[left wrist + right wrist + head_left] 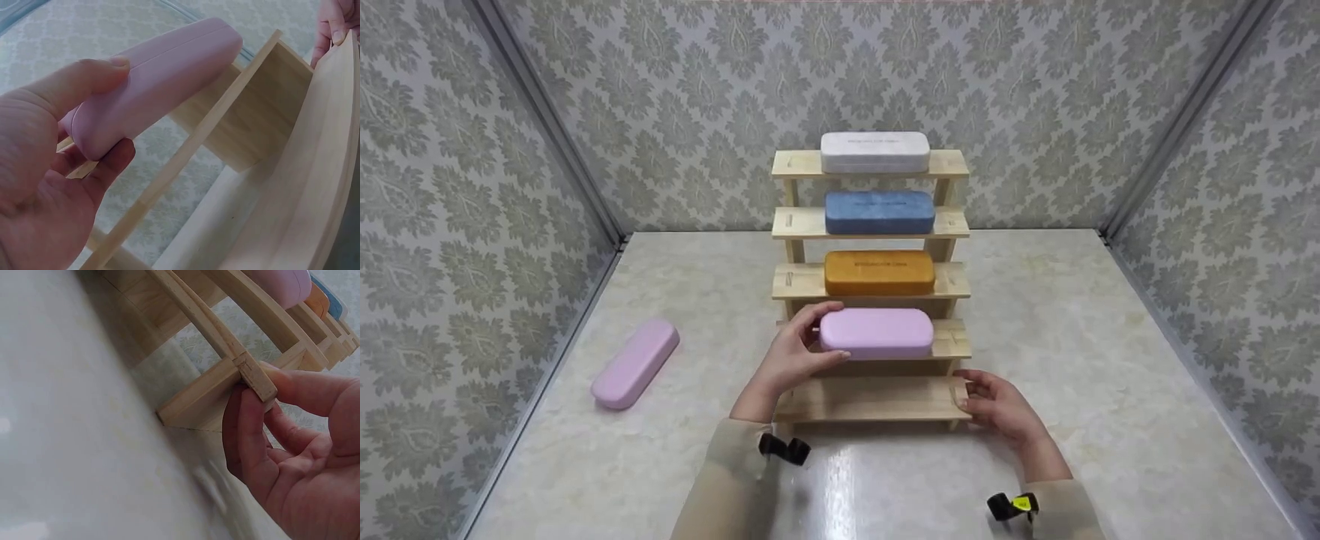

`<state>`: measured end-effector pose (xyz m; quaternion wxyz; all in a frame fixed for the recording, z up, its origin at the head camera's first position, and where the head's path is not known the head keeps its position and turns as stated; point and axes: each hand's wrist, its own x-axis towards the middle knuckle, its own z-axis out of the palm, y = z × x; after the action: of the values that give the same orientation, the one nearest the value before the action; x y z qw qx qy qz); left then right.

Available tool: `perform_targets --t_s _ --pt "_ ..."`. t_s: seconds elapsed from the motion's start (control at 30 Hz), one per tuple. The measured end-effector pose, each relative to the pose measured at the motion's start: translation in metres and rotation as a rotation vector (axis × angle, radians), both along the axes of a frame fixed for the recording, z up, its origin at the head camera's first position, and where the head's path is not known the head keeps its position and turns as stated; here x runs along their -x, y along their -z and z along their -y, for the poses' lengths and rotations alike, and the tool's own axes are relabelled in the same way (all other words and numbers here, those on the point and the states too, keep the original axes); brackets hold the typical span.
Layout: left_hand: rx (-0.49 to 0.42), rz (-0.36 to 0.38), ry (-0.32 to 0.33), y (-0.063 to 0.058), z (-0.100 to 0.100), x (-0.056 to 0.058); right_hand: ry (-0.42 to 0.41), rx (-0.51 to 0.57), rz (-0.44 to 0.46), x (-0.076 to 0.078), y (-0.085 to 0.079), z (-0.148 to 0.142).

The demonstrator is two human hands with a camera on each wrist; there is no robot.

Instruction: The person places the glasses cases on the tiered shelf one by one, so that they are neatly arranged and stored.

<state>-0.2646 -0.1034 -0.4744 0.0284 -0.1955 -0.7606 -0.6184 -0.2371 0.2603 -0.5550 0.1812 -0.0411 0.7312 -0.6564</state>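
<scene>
A pink glasses case [877, 332] is at the second step from the bottom of a wooden tiered rack [870, 397]. My left hand [799, 349] pinches its left end, thumb on the near side and fingers behind, as the left wrist view also shows. My right hand [1001, 405] grips the right end of the lowest shelf, thumb above and fingers curled beneath in the right wrist view. On the steps above stand an orange case [879, 273], a blue case [879, 212] and, at the top, a white case [875, 152].
Another pink case [636, 364] lies slanted on the marbled table [1057, 315], left of the rack. Patterned wall panels [870, 67] enclose the table at the back and both sides, with grey metal strips in the corners.
</scene>
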Motion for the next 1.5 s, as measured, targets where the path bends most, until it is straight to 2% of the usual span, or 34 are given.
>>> perform_targets --t_s 0.23,0.47,0.63,0.87,1.23,1.5 --pt "0.064 -0.030 -0.007 0.003 -0.009 0.006 0.011 -0.001 0.009 0.000 0.000 0.000" --pt "0.165 -0.068 -0.028 0.002 -0.009 0.009 0.012 0.015 0.012 0.001 0.004 -0.001" --pt "0.222 -0.057 -0.022 0.001 -0.006 0.011 0.003 0.020 0.003 0.001 0.006 -0.003" --pt "0.277 -0.002 -0.038 -0.002 -0.005 0.011 -0.004 0.046 0.007 0.001 0.006 -0.002" --pt "0.293 0.020 -0.035 -0.003 -0.006 0.013 -0.005 0.029 0.004 0.000 0.006 -0.003" --pt "0.232 0.004 0.004 -0.003 -0.006 0.012 -0.022 0.056 0.004 0.000 0.004 -0.002"
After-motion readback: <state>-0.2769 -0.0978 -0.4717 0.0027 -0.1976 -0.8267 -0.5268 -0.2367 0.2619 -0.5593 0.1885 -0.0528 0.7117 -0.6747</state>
